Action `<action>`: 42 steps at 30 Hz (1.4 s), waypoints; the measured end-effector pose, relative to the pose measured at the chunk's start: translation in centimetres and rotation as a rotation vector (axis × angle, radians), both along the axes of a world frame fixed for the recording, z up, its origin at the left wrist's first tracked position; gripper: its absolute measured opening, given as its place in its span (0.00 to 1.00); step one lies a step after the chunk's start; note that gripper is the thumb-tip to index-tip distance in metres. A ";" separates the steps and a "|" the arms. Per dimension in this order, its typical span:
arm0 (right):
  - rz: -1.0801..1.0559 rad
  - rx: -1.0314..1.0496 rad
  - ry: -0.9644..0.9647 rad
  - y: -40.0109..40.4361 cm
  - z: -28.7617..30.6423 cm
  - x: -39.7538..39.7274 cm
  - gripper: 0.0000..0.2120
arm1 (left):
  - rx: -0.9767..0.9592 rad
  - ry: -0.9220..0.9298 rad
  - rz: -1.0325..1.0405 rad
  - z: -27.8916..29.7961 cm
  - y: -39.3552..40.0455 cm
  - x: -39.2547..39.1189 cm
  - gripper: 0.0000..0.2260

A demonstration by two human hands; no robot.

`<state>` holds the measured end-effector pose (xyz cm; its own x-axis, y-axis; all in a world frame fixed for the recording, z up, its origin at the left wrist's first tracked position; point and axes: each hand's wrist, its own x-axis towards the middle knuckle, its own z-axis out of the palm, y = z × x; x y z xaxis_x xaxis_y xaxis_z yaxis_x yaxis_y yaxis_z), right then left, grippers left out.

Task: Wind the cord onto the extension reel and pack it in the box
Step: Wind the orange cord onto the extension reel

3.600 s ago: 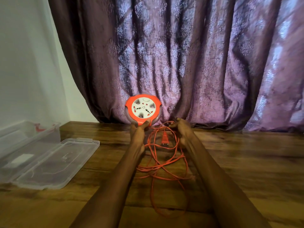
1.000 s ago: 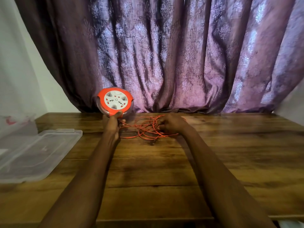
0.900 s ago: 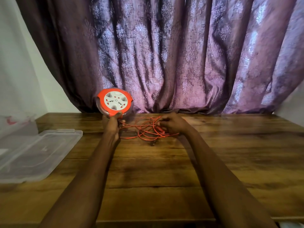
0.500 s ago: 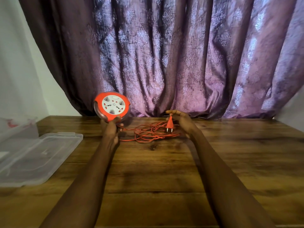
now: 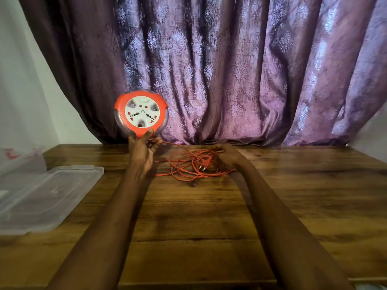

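A round orange-and-white extension reel (image 5: 141, 113) is held upright above the table's far side, socket face toward me, by my left hand (image 5: 143, 152) gripping its lower rim. From it an orange cord (image 5: 184, 166) trails into a loose tangle on the wooden table (image 5: 199, 216). The orange plug (image 5: 204, 164) lies on the tangle, pins pointing down-left. My right hand (image 5: 229, 156) rests at the tangle's right side, fingers curled over cord strands. The clear plastic box (image 5: 18, 162) stands at the far left, partly cut off.
A clear plastic lid (image 5: 45, 195) lies flat on the table at the left, next to the box. A purple patterned curtain (image 5: 230, 70) hangs behind the table's far edge. A white wall is at the left.
The plug, held up in my right hand half a second ago, now lies on the cord tangle. My right hand has dropped to the tangle's right side. The reel stays raised in my left hand.
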<state>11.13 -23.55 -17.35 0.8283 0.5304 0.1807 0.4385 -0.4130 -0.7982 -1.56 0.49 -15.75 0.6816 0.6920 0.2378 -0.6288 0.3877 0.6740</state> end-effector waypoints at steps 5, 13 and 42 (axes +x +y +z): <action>0.186 -0.231 -0.016 -0.7 0.2 0.6 0.19 | -0.007 0.013 0.005 -0.3 0.3 -0.2 0.18; 0.050 0.127 -0.207 -1.0 -0.6 1.0 0.04 | 0.016 0.116 0.016 -1.1 0.9 -0.3 0.19; -0.030 0.050 -0.304 0.6 1.5 -1.4 0.14 | 0.154 0.351 -0.115 -2.3 0.0 -0.1 0.12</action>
<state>9.76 -22.93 -15.84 0.7473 0.4909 0.4479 0.6487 -0.3928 -0.6518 -1.70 0.54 -18.00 0.8109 0.5809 0.0711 -0.3078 0.3201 0.8960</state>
